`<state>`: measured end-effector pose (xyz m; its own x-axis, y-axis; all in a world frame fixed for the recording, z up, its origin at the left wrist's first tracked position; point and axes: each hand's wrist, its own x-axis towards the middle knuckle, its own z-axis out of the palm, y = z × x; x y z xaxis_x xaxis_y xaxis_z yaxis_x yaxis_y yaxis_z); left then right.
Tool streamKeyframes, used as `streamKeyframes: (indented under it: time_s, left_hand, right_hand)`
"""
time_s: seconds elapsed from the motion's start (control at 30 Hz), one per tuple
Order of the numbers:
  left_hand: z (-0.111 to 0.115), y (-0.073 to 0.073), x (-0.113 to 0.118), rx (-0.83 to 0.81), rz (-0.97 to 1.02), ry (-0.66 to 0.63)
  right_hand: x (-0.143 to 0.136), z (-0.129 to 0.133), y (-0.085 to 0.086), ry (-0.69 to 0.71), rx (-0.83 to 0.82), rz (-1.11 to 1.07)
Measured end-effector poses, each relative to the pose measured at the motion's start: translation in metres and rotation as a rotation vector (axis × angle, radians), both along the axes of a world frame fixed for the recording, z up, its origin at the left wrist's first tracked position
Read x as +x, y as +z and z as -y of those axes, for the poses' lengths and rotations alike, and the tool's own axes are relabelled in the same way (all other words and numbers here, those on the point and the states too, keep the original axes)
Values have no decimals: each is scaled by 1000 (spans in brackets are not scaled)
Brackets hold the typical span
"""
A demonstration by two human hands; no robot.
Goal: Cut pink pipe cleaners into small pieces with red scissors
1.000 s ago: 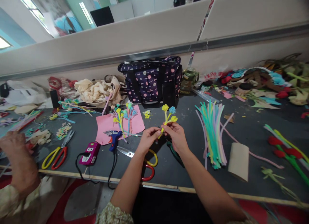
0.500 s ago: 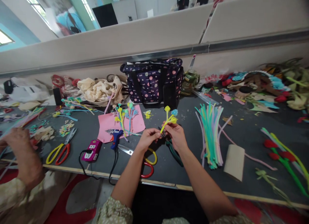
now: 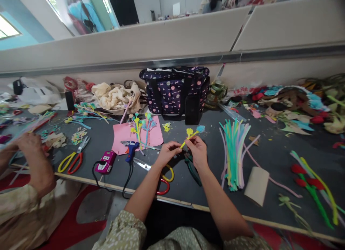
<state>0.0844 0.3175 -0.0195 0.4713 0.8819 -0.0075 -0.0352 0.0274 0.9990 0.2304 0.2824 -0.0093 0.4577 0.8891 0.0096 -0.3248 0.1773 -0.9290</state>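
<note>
A yellow pipe-cleaner stem (image 3: 190,135) with yellow and blue fuzzy heads is held between my two hands. My left hand (image 3: 169,152) pinches its lower end, and my right hand (image 3: 197,149) grips it higher up, just below the heads. Green-handled pliers (image 3: 194,172) lie under my right hand. Scissors with yellow and red handles (image 3: 165,181) rest beneath my left forearm. On a pink sheet (image 3: 157,135) lie similar yellow and blue stems (image 3: 148,126), with a blue glue gun (image 3: 131,151) at its lower edge.
A dark patterned bag (image 3: 172,93) stands at the back, a phone (image 3: 192,109) leaning on it. Pipe cleaners (image 3: 235,153) and a cardboard piece (image 3: 257,185) lie right. Left are a magenta power box (image 3: 105,162), more scissors (image 3: 74,158) and another person's hands (image 3: 31,145).
The stem in my hands has tilted lower to the right, and its heads have turned. The camera view has shifted slightly; both hands still hold the stem.
</note>
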Motion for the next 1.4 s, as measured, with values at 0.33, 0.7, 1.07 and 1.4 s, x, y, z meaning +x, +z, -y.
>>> streamKeyframes:
  time_s: [0.33,0.7,1.07,1.4]
  left_hand:
    - [-1,3,2,355,-62,91]
    - [-3,-6,0,421,-61,310]
    - [-8,-16,-3,457,-105,472]
    - [-7,-19,-1,439,-187,594]
  right_hand:
    - [-10,7,-4,73,5,288]
    - [-11,10,-9,126,-22,413]
    - [-12,10,-13,127,-26,428]
    - [-11,9,-18,137,26,448]
